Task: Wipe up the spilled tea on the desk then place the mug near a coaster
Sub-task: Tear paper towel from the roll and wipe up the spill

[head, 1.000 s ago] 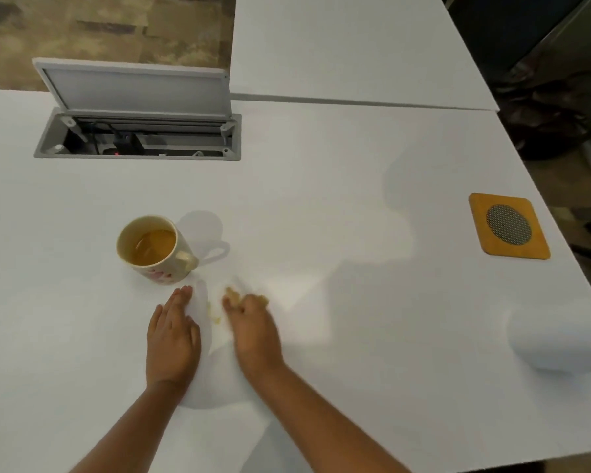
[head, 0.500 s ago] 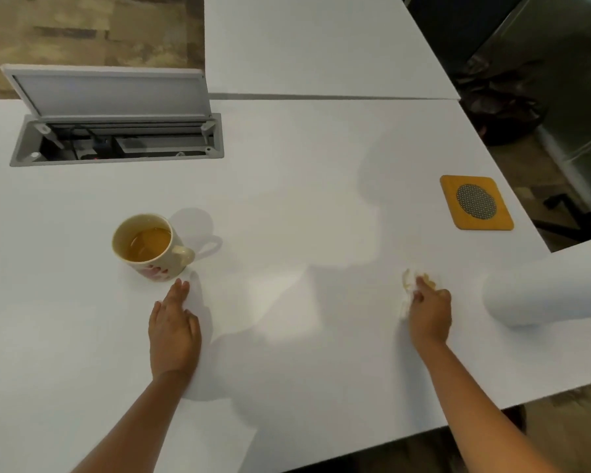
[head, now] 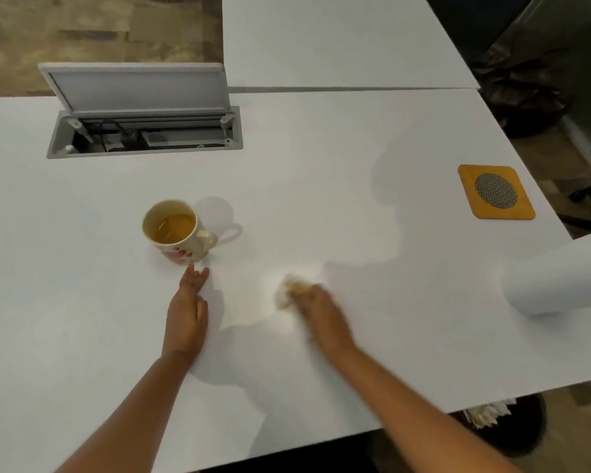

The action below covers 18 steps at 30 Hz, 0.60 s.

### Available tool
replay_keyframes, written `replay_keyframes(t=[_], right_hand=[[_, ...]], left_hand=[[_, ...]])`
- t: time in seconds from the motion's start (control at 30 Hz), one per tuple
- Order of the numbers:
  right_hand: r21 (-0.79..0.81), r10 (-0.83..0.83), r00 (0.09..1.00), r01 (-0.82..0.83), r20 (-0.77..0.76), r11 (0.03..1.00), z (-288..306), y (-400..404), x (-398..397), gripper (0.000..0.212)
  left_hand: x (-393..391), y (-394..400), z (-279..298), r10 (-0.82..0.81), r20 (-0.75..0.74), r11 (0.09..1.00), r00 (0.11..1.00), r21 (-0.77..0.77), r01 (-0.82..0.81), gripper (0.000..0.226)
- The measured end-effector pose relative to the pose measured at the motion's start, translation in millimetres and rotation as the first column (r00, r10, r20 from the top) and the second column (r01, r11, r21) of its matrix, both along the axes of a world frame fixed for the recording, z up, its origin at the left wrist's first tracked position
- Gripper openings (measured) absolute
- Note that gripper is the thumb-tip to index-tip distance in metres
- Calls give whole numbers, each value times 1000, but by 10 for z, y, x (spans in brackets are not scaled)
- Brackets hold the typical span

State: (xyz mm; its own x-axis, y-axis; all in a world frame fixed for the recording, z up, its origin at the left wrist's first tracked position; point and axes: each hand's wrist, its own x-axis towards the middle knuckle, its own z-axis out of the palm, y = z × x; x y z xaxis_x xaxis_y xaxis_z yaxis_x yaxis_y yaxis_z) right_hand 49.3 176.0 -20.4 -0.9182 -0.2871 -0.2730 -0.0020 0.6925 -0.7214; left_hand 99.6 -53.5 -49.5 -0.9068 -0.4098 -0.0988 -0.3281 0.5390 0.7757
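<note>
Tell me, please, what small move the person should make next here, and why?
Probably set the tea-stained wad of tissue down from the right hand, then take the mug. No tea shows on the desk now, though the blur hides detail. The mug stands just beyond the left hand, far from the coaster.

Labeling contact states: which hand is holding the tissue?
The right hand, blurred in motion, grips the tea-stained crumpled tissue at its fingertips. The left hand is empty, lying flat on the desk just below the mug.
</note>
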Motion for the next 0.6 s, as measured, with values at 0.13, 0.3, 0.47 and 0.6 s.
replay_keyframes(t=[0.13, 0.3, 0.47, 0.6], right_hand=[[285, -320, 937, 347, -139, 893, 85, 1125, -644, 29], [400, -449, 885, 458, -123, 794, 128, 1409, -398, 23], [484, -318, 943, 326, -102, 812, 77, 674, 44, 42], [541, -173, 985, 154, -17, 827, 46, -144, 188, 57]], left_hand=[[175, -10, -3, 14, 42, 1000, 999, 11, -14, 49], [323, -313, 63, 182, 15, 981, 983, 62, -182, 41], [471, -337, 122, 375, -12, 917, 927, 153, -368, 30], [427, -212, 144, 435, -20, 881, 900, 217, -421, 25]])
